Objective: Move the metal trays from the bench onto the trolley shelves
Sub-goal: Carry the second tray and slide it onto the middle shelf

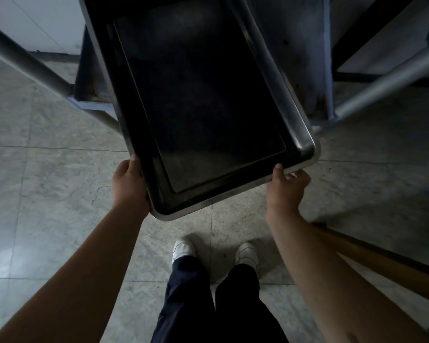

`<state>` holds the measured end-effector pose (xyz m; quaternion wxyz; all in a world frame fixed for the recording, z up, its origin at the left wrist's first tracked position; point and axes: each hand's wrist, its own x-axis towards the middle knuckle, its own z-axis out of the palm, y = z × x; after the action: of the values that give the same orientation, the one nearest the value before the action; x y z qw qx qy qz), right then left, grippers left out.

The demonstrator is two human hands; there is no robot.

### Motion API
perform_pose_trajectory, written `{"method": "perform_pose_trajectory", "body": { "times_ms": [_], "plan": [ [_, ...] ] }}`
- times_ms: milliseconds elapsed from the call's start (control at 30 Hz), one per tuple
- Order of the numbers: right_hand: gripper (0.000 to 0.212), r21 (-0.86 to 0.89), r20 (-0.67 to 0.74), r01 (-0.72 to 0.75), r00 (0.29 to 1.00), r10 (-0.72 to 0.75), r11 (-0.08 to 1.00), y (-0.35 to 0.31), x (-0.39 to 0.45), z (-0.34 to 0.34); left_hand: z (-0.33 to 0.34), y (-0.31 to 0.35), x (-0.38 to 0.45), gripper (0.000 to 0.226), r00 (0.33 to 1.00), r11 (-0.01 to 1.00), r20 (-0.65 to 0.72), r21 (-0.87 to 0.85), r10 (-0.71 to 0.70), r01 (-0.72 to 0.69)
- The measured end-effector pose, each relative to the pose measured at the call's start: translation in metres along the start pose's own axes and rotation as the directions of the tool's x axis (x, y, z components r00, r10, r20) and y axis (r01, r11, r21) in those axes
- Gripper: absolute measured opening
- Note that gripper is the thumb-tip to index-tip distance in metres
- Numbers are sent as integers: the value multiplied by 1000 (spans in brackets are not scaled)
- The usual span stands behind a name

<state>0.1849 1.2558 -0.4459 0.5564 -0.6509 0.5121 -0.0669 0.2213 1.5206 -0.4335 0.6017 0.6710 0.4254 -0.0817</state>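
Note:
A large dark metal tray (pixel 198 95) with a silvery rim fills the upper middle of the head view, tilted slightly, its far end running out of frame. My left hand (pixel 129 184) grips the near left corner of its rim. My right hand (pixel 286 188) holds the near edge toward the right corner, thumb on top. The tray hangs above the floor, between the trolley's metal tubes (pixel 27 63) on the left and on the right (pixel 386 82). A lower trolley shelf (pixel 92 78) shows dimly beneath the tray.
Pale marbled floor tiles (pixel 47 194) spread below. My legs in dark trousers and white shoes (pixel 183 248) stand under the tray. A brown wooden edge (pixel 382 258) runs along the lower right. A white wall (pixel 35 21) is at the upper left.

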Motion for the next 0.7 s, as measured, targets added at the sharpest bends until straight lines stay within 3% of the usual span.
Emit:
{"method": "perform_pose_trajectory", "body": {
  "times_ms": [100,233,333,433,567,700],
  "plan": [
    [30,88,26,-49,999,47,995,0,16,5,6,-7,0,36,999,1000,33,-15,-12,12],
    [27,105,71,14,997,-22,994,-11,54,3,25,-20,-4,45,990,999,136,-30,-27,32],
    [21,14,104,110,988,-111,994,-27,88,8,40,-24,-6,34,978,988,201,-132,-55,82],
    [8,42,186,132,973,-138,990,-53,118,24,48,-21,-4,27,949,980,312,-175,-32,90],
    [27,57,210,103,971,-112,993,-79,141,45,53,-7,2,21,891,987,453,-136,-14,85],
    [42,-265,166,317,945,-281,911,-71,104,46,57,-2,-3,20,899,977,437,-179,-24,113]
  ]
}}
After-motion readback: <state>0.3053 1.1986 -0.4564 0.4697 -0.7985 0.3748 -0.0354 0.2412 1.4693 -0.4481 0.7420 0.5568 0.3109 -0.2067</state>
